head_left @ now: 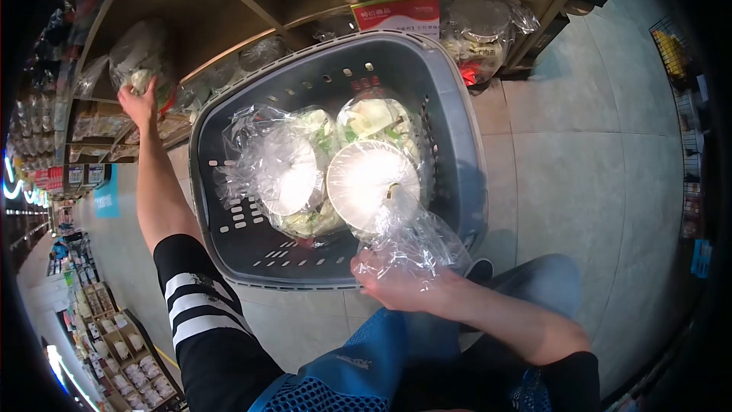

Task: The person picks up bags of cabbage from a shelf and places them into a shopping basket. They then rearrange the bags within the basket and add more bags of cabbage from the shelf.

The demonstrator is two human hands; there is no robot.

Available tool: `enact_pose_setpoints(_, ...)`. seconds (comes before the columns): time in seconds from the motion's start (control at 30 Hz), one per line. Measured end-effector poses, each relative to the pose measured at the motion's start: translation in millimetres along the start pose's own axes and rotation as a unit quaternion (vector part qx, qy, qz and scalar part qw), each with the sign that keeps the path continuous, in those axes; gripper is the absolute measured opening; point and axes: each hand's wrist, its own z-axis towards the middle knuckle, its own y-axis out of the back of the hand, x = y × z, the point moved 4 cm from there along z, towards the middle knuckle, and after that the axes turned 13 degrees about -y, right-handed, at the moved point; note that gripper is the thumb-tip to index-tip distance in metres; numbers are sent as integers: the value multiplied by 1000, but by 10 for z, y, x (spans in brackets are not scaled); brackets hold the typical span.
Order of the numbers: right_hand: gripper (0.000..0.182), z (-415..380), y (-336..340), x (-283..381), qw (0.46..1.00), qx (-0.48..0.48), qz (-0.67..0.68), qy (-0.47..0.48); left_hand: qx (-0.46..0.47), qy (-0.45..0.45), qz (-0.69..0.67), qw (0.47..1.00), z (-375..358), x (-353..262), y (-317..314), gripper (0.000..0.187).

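So the right hand (396,284) is down near the body, fingers pinched tight on the bunched-up neck of a clear plastic bag (381,183) with a pale round container in it, and that bag sits in the near right part of a grey shopping basket (457,145) on the tiled floor (579,183). Just beside it on the left there's a second bagged container (286,172), and the two are touching, with greenish veg showing through the plastic behind and under them. The left hand (139,101) is stretched way out to the far left, closed around another wrapped packet (137,57) up at the wooden shelf (229,15), well apart from the basket. More bagged produce (476,34) is sitting on the shelf at the far right, next to a red price label (396,14). The left arm has a black sleeve with white stripes (194,301).
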Motion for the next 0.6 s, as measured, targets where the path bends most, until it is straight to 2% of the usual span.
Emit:
enact_pose_setpoints(0.03,33,-2,-30,-13,1000,-22,12,8,0,-37,-44,998,33,-109,51,71)
enact_pose_setpoints(0.07,33,-4,-61,-27,999,-44,23,16,-6,-44,-15,999,11,-231,81,58)
enact_pose_setpoints(0.1,33,-21,-25,-16,994,-91,-23,52,-4,-22,-2,1000,-3,-413,147,57)
enact_pose_setpoints(0.17,33,-16,50,-21,990,-110,-49,77,0,23,24,999,-37,-761,247,57)
enact_pose_setpoints(0.2,33,-9,118,-3,994,-81,-29,64,14,-14,93,995,-43,-924,259,60)
enact_pose_setpoints(0.23,33,-12,156,-12,997,-52,-12,51,43,-11,114,992,-24,-1112,317,65)
enact_pose_setpoints(0.3,32,-4,-10,-55,992,-99,25,74,69,-86,133,985,15,-1495,406,66)
enact_pose_setpoints(0.37,30,20,2,-76,992,-77,92,38,77,-146,100,981,24,-1803,432,71)
enact_pose_setpoints(0.43,27,7,155,-57,980,14,190,-60,108,-157,96,977,1,-2072,472,75)
enact_pose_setpoints(0.5,26,-58,97,-57,992,-86,84,40,131,-147,113,974,-17,-2172,437,76)
enact_pose_setpoints(0.57,26,-78,23,-79,988,-124,39,81,150,-126,126,973,51,-2216,358,77)
enact_pose_setpoints(0.6,25,-59,4,-75,990,-111,49,73,159,-111,130,972,105,-2207,330,78)
